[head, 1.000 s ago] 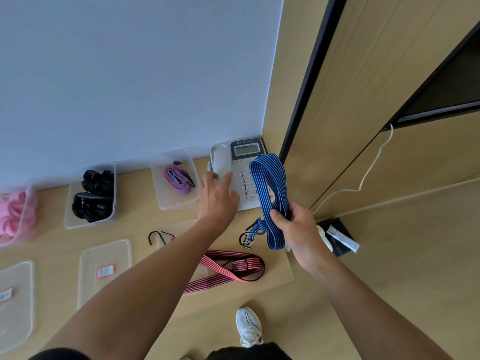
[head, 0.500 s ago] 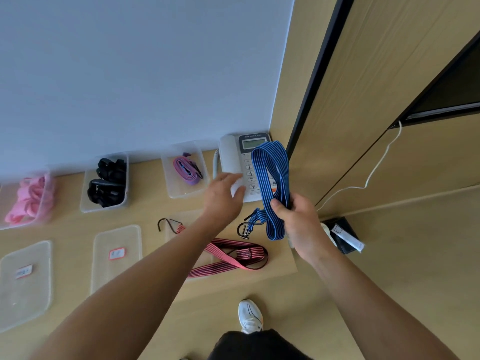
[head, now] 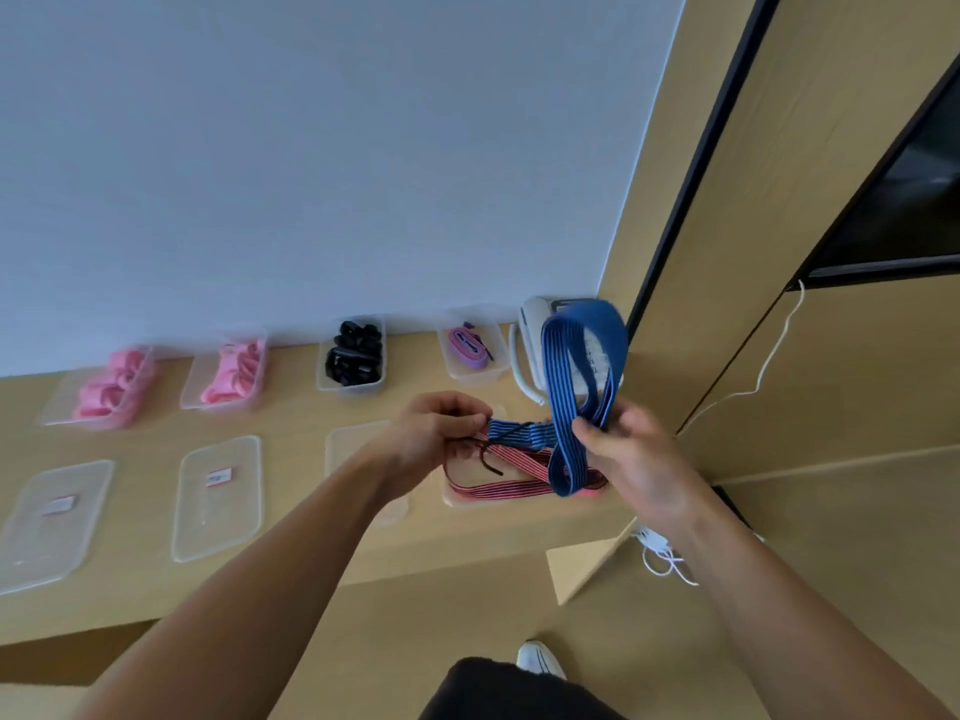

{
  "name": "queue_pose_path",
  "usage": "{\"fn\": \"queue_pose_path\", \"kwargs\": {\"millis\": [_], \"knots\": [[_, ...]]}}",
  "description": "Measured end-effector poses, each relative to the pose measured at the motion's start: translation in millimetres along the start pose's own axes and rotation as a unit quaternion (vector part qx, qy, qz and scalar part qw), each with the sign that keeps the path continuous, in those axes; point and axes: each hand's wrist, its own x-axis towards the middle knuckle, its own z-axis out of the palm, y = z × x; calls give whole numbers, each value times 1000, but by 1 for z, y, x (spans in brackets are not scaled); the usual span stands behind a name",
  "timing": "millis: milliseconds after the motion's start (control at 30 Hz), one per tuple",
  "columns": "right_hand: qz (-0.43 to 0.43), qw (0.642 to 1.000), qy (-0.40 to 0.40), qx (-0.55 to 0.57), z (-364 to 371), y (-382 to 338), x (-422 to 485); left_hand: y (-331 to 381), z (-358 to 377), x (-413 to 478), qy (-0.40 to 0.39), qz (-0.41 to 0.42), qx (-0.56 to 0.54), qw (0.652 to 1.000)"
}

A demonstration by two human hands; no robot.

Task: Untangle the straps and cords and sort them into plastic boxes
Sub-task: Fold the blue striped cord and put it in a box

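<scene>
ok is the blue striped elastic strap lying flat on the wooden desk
No, the blue striped elastic strap is held up between the left hand and right hand.

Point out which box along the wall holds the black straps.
The third box from the left, between a pink-filled box and the purple-strap box; it alone holds black items.

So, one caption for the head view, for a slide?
Left hand and right hand hold a blue striped strap above a red striped strap.

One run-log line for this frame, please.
stage: untangling | left hand: pinches blue strap end | right hand: grips blue strap loop | red strap: lying below hands
</scene>
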Motion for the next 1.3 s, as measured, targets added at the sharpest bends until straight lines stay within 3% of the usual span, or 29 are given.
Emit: {"fn": "queue_pose_path", "kwargs": {"millis": [133, 300, 367, 433, 533, 633, 900, 1033, 1133, 1300], "knots": [[-39, 969, -121, -211, 27, 6, -42, 15, -17, -44, 14, 50, 1, 999], [0, 908, -303, -289, 49, -18, -81, 38, -20, -88, -37, 98, 33, 994], [17, 908, -333, -255, 60, -34, -92, 48, -16, -101, -62, 112, 52, 990], [8, 933, -285, -220, 76, -43, -96, 57, -13, -110, -68, 123, 78, 987], [-54, 969, -130, -201, 106, -39, -88, 69, -14, -120, -57, 141, 103, 983], [-71, 981, -41, -178, 127, -29, -76, 70, -17, -126, -51, 152, 147, 976], [-70, 981, -39, -179, 141, -25, -69, 76, -12, -129, 51, 186, 51, 980], [-114, 986, -22, -122, 137, -40, -68, 77, 1, -134, 28, 215, 4, 976], [-172, 981, -3, -88, 129, -60, -66, 72, 12, -139, -38, 177, 38, 983], [-257, 955, 6, -148, 107, -82, -64, 66, 36, -138, -33, 164, 66, 984]]}}
